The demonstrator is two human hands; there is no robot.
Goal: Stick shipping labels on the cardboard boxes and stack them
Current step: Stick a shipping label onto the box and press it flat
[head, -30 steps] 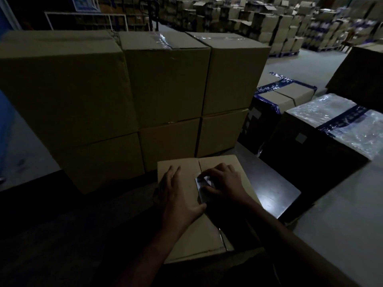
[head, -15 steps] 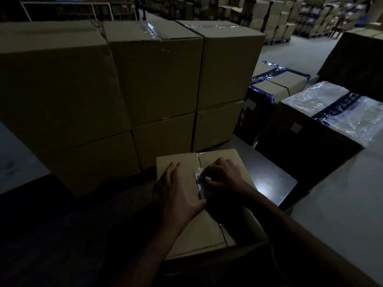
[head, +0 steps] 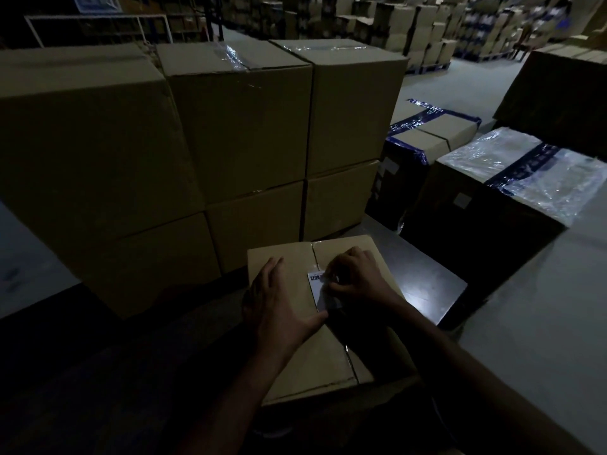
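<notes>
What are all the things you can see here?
box: one, brown, lying flat under both hands.
label: one, white with a barcode, on top of the box at its middle seam.
stack: six brown boxes showing, two high and three across, just behind the box.
taped boxes: two, brown with blue tape, right of the stack; the nearer one has a shiny plastic top.
far boxes: many, brown, piled at the back of the hall.
floor: grey, on the right.
left hand: flat on the box, fingers straight, thumb by the label's lower edge.
right hand: fingers curled, pressing on the label.
</notes>
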